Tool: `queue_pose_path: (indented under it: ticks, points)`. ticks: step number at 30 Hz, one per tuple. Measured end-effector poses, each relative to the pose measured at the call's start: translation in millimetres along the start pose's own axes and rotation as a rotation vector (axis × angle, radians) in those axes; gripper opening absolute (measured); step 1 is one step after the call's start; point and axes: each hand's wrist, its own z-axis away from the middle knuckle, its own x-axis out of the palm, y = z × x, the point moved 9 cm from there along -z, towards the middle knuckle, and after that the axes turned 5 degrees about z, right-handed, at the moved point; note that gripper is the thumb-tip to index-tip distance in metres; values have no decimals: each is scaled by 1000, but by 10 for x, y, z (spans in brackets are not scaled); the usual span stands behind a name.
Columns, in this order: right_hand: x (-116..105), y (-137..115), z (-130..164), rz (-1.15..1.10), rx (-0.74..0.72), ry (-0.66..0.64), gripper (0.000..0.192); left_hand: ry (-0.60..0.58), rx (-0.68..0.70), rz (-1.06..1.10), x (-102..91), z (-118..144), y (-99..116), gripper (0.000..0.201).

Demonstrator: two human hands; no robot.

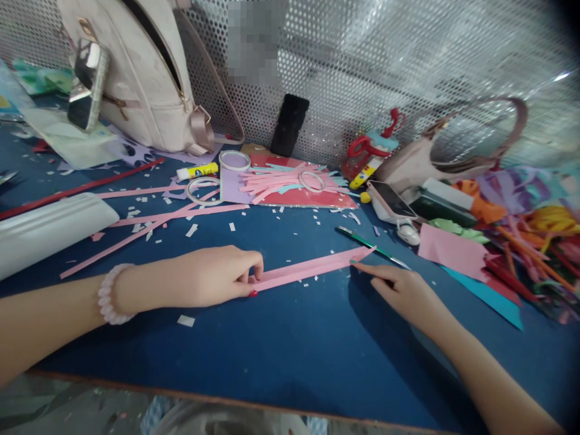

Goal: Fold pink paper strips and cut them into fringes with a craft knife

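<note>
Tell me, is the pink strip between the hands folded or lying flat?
Folded lengthwise: the pink strip shows a crease line along it. The left hand pinches one end, and the right hand presses near the other.

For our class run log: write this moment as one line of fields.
left hand: pinches pink paper strip end | right hand: fingertip on other end | strip: flat on blue table | nearby: green pen

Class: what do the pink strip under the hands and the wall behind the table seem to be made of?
Pink strip: likely thin matte paper; it lies flat with a lengthwise fold, and cut scraps lie around it. Wall: probably perforated sheet metal; regular round holes and a silvery shine, though coated plastic is possible.
</note>
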Motion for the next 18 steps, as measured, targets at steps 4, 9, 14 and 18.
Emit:
queue_pose_path:
  ticks: [4, 9, 14, 18]
  points:
    - [-13, 252, -10, 68, 118, 13, 43, 11, 19, -15, -12, 8, -7, 8]
    - [-20, 422, 6, 173, 243, -33, 43, -39, 4, -73, -46, 79, -23, 10]
    - [-73, 318, 32, 261, 228, 56, 42, -92, -69, -64, -93, 105, -81, 16]
    - [-143, 334, 26, 253, 226, 153, 40, 47, 13, -174, -176, 57, -31, 22]
